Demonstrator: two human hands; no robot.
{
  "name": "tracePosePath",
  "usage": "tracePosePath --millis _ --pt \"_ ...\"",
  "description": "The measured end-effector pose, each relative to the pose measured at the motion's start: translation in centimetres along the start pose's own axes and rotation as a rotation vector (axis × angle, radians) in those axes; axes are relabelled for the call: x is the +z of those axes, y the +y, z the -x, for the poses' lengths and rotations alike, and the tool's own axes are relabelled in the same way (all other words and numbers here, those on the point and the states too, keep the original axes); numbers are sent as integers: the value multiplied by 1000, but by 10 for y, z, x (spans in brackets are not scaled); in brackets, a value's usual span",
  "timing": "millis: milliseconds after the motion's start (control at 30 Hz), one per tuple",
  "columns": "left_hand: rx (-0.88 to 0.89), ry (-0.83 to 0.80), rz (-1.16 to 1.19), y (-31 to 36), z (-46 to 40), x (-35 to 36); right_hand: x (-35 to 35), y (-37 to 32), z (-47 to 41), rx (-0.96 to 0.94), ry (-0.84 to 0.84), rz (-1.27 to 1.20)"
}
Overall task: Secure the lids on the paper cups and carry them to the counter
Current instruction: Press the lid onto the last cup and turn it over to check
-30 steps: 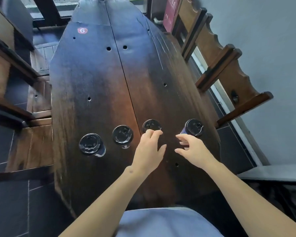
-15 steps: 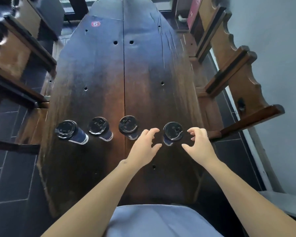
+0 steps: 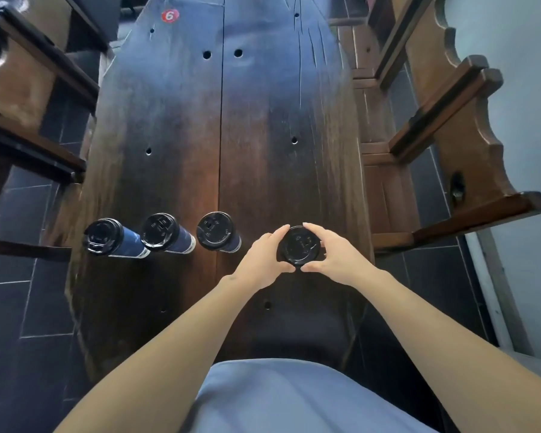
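Several dark blue paper cups with black plastic lids stand in a row across the dark wooden table (image 3: pixel 263 104). The rightmost cup's lid (image 3: pixel 300 246) sits between both my hands. My left hand (image 3: pixel 263 257) curls round its left rim and my right hand (image 3: pixel 331 254) curls round its right rim, thumbs at the near edge. That cup's body is hidden under the lid and my hands. To the left stand a third cup (image 3: pixel 217 231), a second cup (image 3: pixel 164 234) and the leftmost cup (image 3: pixel 107 237), all lidded and untouched.
A red round sticker with the number 6 (image 3: pixel 170 15) marks the table's far end. Wooden benches (image 3: pixel 469 145) flank the right side and a wooden chair (image 3: pixel 19 98) the left. Dark floor tiles (image 3: pixel 19 307) lie below. A pale wall (image 3: pixel 528 89) runs along the right.
Both hands have closed in from either side onto the rightmost cup's lid; before, they hovered open beside it. The view has shifted so the cups sit further left.
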State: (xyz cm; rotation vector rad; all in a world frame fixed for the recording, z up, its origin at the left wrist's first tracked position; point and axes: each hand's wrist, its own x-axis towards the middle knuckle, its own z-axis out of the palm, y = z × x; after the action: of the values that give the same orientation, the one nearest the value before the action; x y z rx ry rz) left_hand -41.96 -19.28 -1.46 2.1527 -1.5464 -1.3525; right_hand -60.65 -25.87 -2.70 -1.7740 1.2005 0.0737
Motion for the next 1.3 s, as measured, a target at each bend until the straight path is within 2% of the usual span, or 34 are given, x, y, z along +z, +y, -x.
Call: tracePosePath --millis 333,533,633,833,1067,1300 --pt "33 215 171 -17 -16 -10 -5 -12 -46 -71 -17 -98" --pt "-8 221 198 -36 -27 -16 2 -22 -69 -71 -68 -68" --pt "-20 232 243 -40 -26 -13 2 -29 -70 -30 -89 -138" --pt "-61 241 322 -39 -25 -15 13 -69 -99 186 200 -169" --pt "-68 243 446 -41 -27 -16 44 -82 -123 226 334 211" --pt "-64 229 476 -46 -29 -14 51 -81 -125 204 419 310"
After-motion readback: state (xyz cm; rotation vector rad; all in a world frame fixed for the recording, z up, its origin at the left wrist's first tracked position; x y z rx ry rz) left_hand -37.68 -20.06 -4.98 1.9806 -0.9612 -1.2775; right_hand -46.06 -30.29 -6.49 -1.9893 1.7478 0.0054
